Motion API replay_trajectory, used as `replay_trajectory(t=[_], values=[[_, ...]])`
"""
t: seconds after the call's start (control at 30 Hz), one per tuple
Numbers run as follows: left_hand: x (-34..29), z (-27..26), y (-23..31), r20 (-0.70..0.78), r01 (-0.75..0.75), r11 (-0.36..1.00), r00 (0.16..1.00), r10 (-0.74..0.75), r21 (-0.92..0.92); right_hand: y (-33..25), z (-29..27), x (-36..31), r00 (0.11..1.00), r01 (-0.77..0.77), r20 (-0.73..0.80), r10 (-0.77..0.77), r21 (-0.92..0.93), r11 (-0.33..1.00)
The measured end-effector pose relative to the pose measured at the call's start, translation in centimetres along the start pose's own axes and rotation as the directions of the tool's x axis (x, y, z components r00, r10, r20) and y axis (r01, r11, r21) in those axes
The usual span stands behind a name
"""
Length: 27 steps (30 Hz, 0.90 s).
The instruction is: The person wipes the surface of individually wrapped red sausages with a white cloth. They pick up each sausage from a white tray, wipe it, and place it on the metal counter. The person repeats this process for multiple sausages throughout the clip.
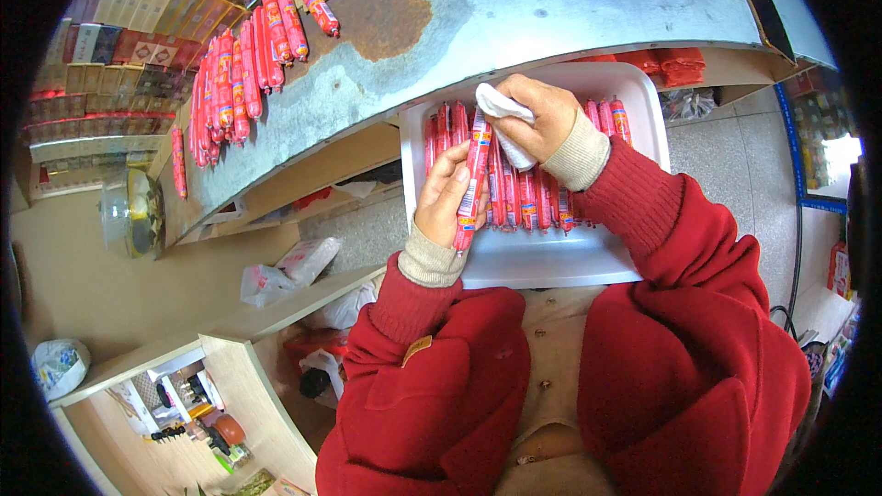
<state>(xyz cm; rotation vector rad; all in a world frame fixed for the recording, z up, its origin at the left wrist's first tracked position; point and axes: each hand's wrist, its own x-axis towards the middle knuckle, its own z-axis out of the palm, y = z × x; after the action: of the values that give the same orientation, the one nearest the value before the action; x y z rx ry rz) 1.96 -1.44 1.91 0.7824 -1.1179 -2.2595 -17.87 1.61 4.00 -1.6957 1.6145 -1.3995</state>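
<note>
A: What is the left hand (441, 193) doing?
B: It is pinching a red-wrapped sausage (473, 174) between thumb and fingers.
A: Which way is the sausage pointing?
B: Its long axis is running away from the person, leaning slightly rightward at the far end. The near end is pointing at the near left corner of the pale tray (551, 266), and the whole piece is being held over that tray's left side.
A: And the right hand (537, 115)?
B: It is gripping a folded white cloth (503, 103), which is sitting at the sausage's far end. I cannot tell how firmly the two are touching.
A: What is lying beneath?
B: More wrapped sausages (528, 202) are lying side by side, running from the tray's far edge toward its near one.
A: Farther out?
B: Beyond the tray, the counter (570, 0) is carrying a red batch (223, 83) toward its left end, beside a rust-brown patch (395, 9).
</note>
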Motion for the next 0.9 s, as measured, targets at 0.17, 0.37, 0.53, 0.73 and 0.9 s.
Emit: replay_trajectory(t=[0.17,0.37,0.53,0.73,0.9], values=[[0.3,0.1,-0.1,-0.057,-0.101,0.995,0.993,0.100,-0.017,-1.4,1.4,-1.5,0.977,0.098,0.189,-0.101,0.022,0.995],[0.3,0.7,0.0,-0.260,-0.188,0.976,0.943,0.210,0.108,-3.1,3.0,-3.6,0.845,0.301,0.450,-0.288,0.045,0.953],[0.2,0.1,0.1,-0.150,-0.114,0.991,0.981,0.123,0.071,-1.8,2.0,-2.3,0.918,0.202,0.342,-0.199,0.027,0.979],[0.1,-0.6,-0.4,0.000,-0.087,0.996,0.996,0.087,0.007,-0.2,0.3,-0.3,0.999,0.032,0.045,-0.031,-0.006,0.999],[0.2,-0.5,-0.3,0.000,-0.082,0.997,0.997,0.082,-0.006,-1.3,1.3,-1.5,0.982,0.037,0.182,-0.055,0.099,0.994]])
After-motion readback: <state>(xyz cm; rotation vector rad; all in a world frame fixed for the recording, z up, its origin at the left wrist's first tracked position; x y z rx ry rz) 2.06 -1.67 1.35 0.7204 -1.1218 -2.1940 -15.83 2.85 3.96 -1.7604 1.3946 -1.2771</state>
